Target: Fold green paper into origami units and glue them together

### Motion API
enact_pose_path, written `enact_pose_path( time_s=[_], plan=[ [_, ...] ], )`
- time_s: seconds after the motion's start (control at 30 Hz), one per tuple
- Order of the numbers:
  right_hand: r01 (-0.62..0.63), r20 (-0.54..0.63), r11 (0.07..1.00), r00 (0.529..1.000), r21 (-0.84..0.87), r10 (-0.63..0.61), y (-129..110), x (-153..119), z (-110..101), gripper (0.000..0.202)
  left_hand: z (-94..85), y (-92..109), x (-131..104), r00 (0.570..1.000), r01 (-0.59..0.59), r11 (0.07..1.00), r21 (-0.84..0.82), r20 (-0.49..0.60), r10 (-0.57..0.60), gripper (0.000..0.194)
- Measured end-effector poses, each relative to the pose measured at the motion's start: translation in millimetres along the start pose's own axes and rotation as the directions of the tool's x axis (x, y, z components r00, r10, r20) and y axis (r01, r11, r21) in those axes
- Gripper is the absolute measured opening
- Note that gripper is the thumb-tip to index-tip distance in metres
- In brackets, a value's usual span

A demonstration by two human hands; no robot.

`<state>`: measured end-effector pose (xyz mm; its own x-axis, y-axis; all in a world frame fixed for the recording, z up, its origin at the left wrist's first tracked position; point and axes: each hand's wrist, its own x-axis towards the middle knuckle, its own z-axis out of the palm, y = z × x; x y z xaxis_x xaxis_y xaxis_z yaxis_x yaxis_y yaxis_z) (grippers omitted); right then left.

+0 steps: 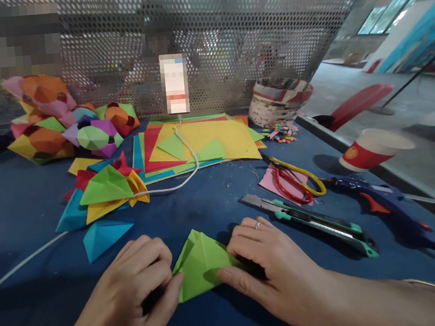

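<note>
Left hand (138, 284): fingers curled, thumb tip pressed to the left edge of the folded green paper (201, 265); knuckles up, resting on the blue worktop (24, 198).
Right hand (265, 269): laid flat over the green paper's right side, thumb and fingers pinning it down; ring on one finger.
Folded green paper: a pointed, multi-layer piece, flat on the worktop between the two hands, at the near edge.

Other items, placed from the green paper:
- Utility knife (312, 221), green and grey, just beyond the right hand, to the right.
- Scissors (296, 182), red and yellow handles, farther back right, lying on a pink scrap.
- Glue gun (378, 198), blue, far right.
- Paper cup (374, 148), red and white, tipped on its side, right rear.
- Stack of coloured sheets (215, 138), directly behind.
- Folded paper units (105, 197), left rear, loose pile.
- White cable (188, 175), running from the rear across to the left.
- Woven basket (278, 103), rear right, against the perforated screen.
</note>
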<state>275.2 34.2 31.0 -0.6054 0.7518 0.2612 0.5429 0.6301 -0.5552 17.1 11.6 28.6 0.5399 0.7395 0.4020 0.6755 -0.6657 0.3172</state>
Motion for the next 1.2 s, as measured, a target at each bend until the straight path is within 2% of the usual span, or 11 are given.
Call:
enact_pose_path(
  time_s=[0.23, 0.43, 0.67, 0.9, 1.1, 1.2],
  plan=[
    [-0.082, -0.019, 0.996, 0.997, -0.045, 0.081, 3, 4, 4, 0.040, 0.4, 2, 0, 0.999, 0.016, 1.000, 0.019, -0.034, -0.015, 0.035],
    [-0.081, -0.054, 0.987, 0.996, -0.142, 0.074, 3, 10, 7, 0.039, 1.1, 3, 3, 0.997, -0.009, 1.000, 0.029, -0.071, 0.011, 0.037],
    [-0.074, -0.058, 0.975, 0.996, -0.207, 0.063, 1, 14, 8, 0.038, 3.4, -1, 0, 0.999, -0.010, 0.999, 0.044, -0.049, 0.012, 0.036],
    [-0.049, -0.059, 0.969, 0.998, -0.242, 0.036, 2, 13, 8, 0.038, 4.1, -2, 1, 0.998, -0.044, 0.989, 0.139, -0.030, 0.048, 0.038],
    [-0.044, -0.056, 0.963, 0.998, -0.267, 0.030, 2, 12, 8, 0.038, -0.3, 0, 4, 0.994, -0.062, 0.974, 0.219, -0.075, 0.080, 0.038],
    [-0.047, -0.044, 0.959, 0.998, -0.279, 0.037, 2, 12, 8, 0.038, -1.2, 1, 3, 0.993, -0.040, 0.968, 0.248, -0.098, 0.067, 0.027]
  ],
)
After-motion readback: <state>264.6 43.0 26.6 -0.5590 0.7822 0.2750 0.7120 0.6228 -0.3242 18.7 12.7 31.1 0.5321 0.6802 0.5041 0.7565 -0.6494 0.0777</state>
